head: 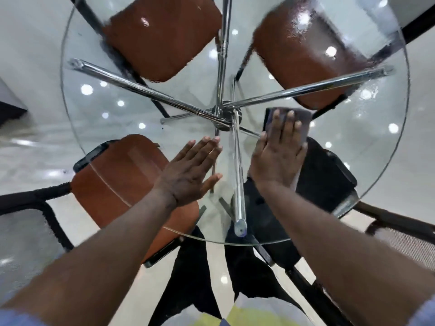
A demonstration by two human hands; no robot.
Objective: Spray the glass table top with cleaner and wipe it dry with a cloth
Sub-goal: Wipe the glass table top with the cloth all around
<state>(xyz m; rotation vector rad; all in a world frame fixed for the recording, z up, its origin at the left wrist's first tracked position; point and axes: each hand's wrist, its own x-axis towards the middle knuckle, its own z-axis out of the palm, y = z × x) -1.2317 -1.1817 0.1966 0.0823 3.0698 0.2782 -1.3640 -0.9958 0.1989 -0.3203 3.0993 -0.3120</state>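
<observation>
The round glass table top [98, 114] fills the view, with chrome legs meeting at a hub under its middle. My right hand [279, 156] lies flat, pressing a grey-purple cloth [303, 124] onto the glass just right of the hub. My left hand [193, 170] rests flat on the glass, fingers together and extended, holding nothing. Wet streaks and droplets cover the far right part of the glass [367, 43]. No spray bottle is visible.
Brown-seated chairs stand under and around the table: two at the far side [162, 36] [303, 62], one at near left [113, 184]. A black chair [329, 180] sits at near right. The glossy floor reflects ceiling lights.
</observation>
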